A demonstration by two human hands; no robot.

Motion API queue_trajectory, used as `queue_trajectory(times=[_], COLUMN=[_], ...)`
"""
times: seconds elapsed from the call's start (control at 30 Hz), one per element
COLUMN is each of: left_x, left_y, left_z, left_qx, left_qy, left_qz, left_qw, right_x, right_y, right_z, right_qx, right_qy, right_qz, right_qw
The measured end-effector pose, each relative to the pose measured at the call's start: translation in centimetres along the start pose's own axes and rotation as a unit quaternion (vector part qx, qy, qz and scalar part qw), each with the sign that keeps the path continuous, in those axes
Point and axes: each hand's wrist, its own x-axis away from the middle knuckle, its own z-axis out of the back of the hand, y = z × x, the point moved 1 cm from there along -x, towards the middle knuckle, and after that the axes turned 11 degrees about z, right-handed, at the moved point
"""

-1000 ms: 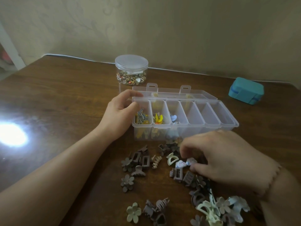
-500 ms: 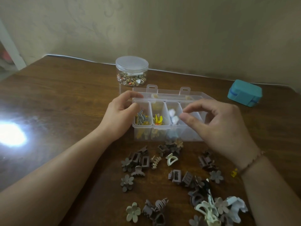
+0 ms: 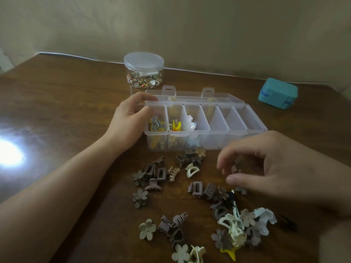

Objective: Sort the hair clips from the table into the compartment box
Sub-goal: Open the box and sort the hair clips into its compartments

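- Left hand (image 3: 131, 120) grips the compartment box (image 3: 247, 128) at its corner, steadying it for drops.
- Right hand (image 3: 269, 168) hovers over the scattered hair clips (image 3: 199, 188), fingers loosely curled (holding nothing visible).

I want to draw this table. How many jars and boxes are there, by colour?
Clear jar: 1
Clear compartment box: 1
Teal box: 1
Total: 3

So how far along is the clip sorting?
Early. The box holds clips in its three leftmost compartments; three stand bare. The left hand grips the box's corner; the right hand hovers above the table clips, empty as far as shows. Dozens remain.
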Motion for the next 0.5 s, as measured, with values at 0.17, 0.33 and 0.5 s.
queue_trajectory(times=[0.17, 0.33, 0.5], left_x=[0.0, 0.1, 0.4], left_y=[0.0, 0.2, 0.4], left_z=[0.2, 0.1, -0.1], left_qx=[-0.004, 0.003, 0.004], left_qy=[0.005, 0.004, 0.002], left_qz=[0.000, 0.001, 0.001], left_qw=[1.000, 1.000, 1.000], right_x=[4.5, 7.9, 8.3], right_y=[-1.9, -2.0, -0.7], right_z=[-2.4, -5.9, -7.3], right_qx=[0.130, 0.135, 0.156], right_qy=[0.048, 0.173, 0.197], right_qz=[0.031, 0.015, -0.022], right_qw=[0.990, 0.975, 0.968])
